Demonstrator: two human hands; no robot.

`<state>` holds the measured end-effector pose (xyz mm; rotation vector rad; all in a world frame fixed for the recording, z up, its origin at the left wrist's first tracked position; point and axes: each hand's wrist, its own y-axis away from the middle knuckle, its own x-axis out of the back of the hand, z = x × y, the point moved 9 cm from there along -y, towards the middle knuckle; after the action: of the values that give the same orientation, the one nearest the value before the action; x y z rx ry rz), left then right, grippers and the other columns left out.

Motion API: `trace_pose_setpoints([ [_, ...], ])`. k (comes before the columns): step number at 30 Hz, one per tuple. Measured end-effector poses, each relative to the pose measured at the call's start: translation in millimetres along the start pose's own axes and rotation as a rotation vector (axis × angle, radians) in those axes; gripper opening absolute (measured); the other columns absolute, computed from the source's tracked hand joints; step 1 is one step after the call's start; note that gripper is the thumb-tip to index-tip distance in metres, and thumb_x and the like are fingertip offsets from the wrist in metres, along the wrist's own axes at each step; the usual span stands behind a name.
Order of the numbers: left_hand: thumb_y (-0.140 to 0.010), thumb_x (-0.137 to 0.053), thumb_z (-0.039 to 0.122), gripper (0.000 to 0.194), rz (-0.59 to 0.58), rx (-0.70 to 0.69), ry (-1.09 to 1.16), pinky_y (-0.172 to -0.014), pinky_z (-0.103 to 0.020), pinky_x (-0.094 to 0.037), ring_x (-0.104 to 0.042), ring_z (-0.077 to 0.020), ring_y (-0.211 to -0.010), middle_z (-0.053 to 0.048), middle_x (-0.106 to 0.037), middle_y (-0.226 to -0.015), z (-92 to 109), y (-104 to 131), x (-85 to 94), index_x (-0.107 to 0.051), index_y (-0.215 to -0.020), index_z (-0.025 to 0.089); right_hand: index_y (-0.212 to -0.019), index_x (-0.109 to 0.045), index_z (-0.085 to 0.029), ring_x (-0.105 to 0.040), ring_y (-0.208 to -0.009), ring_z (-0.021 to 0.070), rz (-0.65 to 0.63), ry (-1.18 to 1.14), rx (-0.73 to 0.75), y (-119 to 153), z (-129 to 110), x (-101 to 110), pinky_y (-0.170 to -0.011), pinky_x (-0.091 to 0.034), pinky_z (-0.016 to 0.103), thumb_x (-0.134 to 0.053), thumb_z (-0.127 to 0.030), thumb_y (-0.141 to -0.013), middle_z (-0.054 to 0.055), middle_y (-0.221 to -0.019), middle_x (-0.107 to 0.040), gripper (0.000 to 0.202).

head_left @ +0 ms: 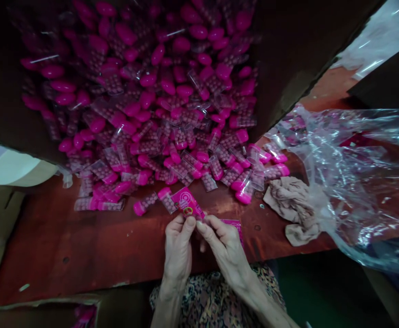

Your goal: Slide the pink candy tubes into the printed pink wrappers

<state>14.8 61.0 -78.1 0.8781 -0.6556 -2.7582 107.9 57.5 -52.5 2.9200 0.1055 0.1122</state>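
Both my hands meet over the front of the table, pinching a pink printed label with a swirl and a fruit picture on it. My left hand holds its lower left edge between thumb and fingers. At the lower right corner, my right hand grips it, thumb beside the other thumb. Just beyond lies a clear candy tube with a pink cap, partly behind the label. Another pink printed piece rests on the table, partly hidden by my right hand.
A large heap of pink-capped tubes filled with small balls spills from a dark box onto the red-brown table. On the right are a crumpled cloth and a clear plastic bag. A pale bowl stands at left.
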Motion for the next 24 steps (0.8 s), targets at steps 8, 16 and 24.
trace_pose_setpoints([
  [8, -0.070, -0.070, 0.030, 0.018, -0.033, 0.070, -0.008, -0.037, -0.018, -0.039, -0.047, -0.0073, -0.045, 0.001, -0.058, -0.058, 0.5, 2.1, -3.1, -0.064, -0.070, 0.012, -0.069, -0.059, -0.017, -0.051, -0.043, 0.0081, -0.061, -0.078, -0.010, -3.6, -1.1, 1.7, -0.043, -0.041, 0.018, -0.055, -0.036, -0.084, -0.004, -0.055, -0.054, 0.024],
  [16, -0.075, -0.066, 0.027, 0.014, -0.130, 0.045, -0.053, -0.039, -0.020, -0.039, -0.045, -0.0075, -0.044, 0.002, -0.054, -0.054, -2.8, 11.0, -9.4, -0.066, -0.073, 0.012, -0.060, -0.064, -0.014, -0.047, -0.031, 0.0059, 0.026, -0.270, -0.155, -6.3, 11.9, 6.1, -0.031, -0.036, 0.015, -0.068, -0.045, -0.070, -0.004, -0.044, -0.052, 0.032],
  [24, -0.077, -0.063, 0.024, 0.013, -0.147, 0.032, -0.076, -0.040, -0.020, -0.037, -0.045, -0.0072, -0.042, 0.003, -0.051, -0.052, -4.9, 13.4, -5.2, -0.062, -0.071, 0.013, -0.057, -0.065, -0.014, -0.046, -0.026, 0.0063, 0.047, -0.356, -0.227, -5.4, 20.0, 2.9, -0.028, -0.034, 0.015, -0.072, -0.049, -0.062, -0.004, -0.040, -0.053, 0.036],
])
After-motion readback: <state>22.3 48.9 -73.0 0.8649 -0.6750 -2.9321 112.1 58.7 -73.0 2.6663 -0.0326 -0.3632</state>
